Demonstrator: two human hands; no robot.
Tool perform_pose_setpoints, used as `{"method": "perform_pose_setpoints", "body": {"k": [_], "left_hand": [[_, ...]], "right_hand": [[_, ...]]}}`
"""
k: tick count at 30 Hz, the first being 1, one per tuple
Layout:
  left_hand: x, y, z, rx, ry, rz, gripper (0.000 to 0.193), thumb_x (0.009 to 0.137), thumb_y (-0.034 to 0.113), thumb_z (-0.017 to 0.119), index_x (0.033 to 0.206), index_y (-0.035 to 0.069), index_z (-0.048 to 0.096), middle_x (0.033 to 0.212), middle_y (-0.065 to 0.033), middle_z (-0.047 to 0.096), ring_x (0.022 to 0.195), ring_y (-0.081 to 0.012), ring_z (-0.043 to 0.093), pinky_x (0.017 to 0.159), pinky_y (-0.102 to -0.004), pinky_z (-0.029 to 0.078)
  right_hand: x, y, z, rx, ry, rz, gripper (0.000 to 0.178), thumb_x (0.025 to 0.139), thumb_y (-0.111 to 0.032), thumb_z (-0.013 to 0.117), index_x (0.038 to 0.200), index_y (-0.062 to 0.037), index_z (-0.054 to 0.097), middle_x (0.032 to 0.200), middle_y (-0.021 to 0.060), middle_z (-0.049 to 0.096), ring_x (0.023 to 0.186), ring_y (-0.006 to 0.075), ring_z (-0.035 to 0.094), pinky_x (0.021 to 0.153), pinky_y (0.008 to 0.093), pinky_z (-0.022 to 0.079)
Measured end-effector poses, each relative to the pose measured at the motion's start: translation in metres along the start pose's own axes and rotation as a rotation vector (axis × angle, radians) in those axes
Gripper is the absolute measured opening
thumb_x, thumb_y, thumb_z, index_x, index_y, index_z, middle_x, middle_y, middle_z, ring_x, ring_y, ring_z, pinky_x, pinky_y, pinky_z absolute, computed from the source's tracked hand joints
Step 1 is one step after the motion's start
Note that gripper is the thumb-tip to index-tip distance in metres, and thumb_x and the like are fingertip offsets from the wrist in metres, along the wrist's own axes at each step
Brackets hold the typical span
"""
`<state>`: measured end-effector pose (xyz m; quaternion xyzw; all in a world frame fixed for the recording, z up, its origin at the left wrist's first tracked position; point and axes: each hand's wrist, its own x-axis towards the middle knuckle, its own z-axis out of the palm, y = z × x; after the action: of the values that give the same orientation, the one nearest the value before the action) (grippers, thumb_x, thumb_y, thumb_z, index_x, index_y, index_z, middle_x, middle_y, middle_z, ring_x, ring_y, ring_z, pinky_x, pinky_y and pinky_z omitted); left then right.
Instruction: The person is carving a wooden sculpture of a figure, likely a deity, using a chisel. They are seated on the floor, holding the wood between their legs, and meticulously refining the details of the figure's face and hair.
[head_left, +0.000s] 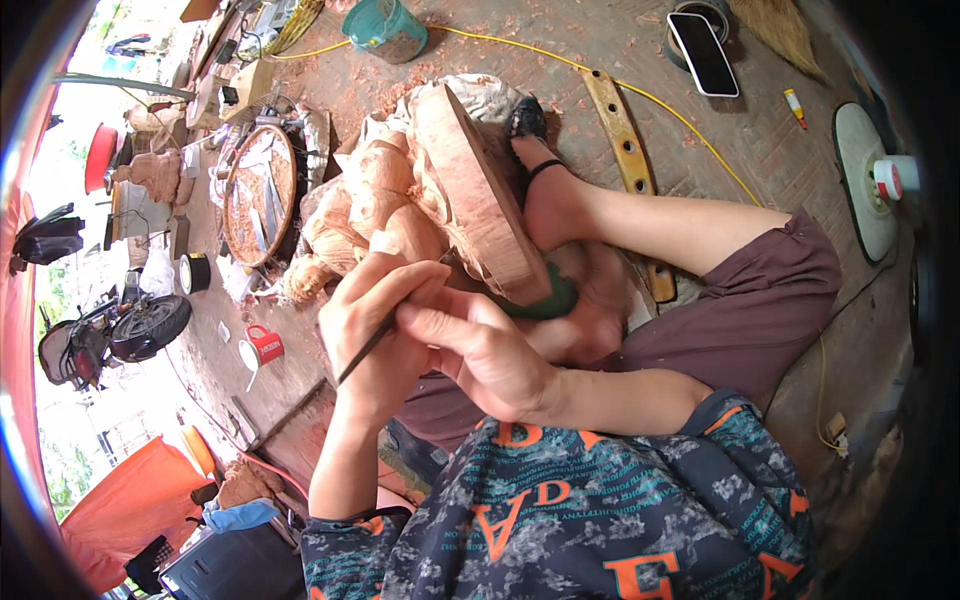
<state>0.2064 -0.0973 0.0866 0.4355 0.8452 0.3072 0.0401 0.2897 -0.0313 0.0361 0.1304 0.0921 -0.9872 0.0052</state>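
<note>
A carved wooden figure (pixel 375 190) in pale wood, with rounded forms and ridged detail, lies tilted between my legs. Its thick flat base (pixel 480 195) is turned toward the right. Close against the figure's near end, my left hand (pixel 360 315) is closed around a thin dark carving tool (pixel 366 350), whose back end sticks out below the fingers. My right hand (pixel 490 350) meets it from the right, thumb and fingers pressed together on the same tool. The tool's working tip is mostly hidden by my fingers. A green piece (pixel 545 297) shows under the base's lower end.
A round tray (pixel 232 200) with blades and wood chips stands to the left, near a red mug (pixel 262 346). Beyond the figure are a teal bucket (pixel 385 32) and a yellow cord (pixel 520 45). A yellow level-like bar (pixel 620 130) and a phone (pixel 703 55) lie right.
</note>
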Motion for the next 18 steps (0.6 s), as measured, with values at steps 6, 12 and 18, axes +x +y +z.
{"method": "perform_pose_setpoints", "body": {"k": [6,12,18], "left_hand": [[-0.002,-0.013,0.01,0.08,0.021,0.028,0.01,0.076,0.0,0.066,0.084,0.002,0.071,0.073,-0.0082,0.062,0.069,-0.0171,0.061,0.062,-0.0284,0.046],[-0.008,-0.013,0.009,-0.023,0.079,-0.061,0.011,0.076,-0.001,0.065,0.085,0.001,0.071,0.075,-0.0085,0.064,0.069,-0.0182,0.062,0.063,-0.0286,0.048],[-0.016,-0.008,0.007,-0.08,0.148,0.076,0.024,0.068,-0.005,0.066,0.09,0.005,0.071,0.077,-0.0094,0.063,0.07,-0.0241,0.063,0.064,-0.0319,0.05]], "right_hand": [[0.006,-0.001,-0.008,0.034,0.018,0.0,0.022,0.092,-0.02,0.061,0.11,-0.0066,0.059,0.099,0.0009,0.061,0.091,0.0084,0.06,0.075,0.0258,0.05],[0.009,-0.001,-0.008,-0.051,-0.02,0.011,0.023,0.092,-0.021,0.061,0.109,-0.0058,0.058,0.099,0.0007,0.061,0.092,0.0078,0.059,0.075,0.0242,0.049],[-0.006,-0.002,-0.001,-0.137,-0.057,-0.034,0.023,0.092,-0.02,0.061,0.11,-0.0059,0.057,0.096,-0.0009,0.059,0.09,0.0065,0.057,0.076,0.0227,0.047]]}}
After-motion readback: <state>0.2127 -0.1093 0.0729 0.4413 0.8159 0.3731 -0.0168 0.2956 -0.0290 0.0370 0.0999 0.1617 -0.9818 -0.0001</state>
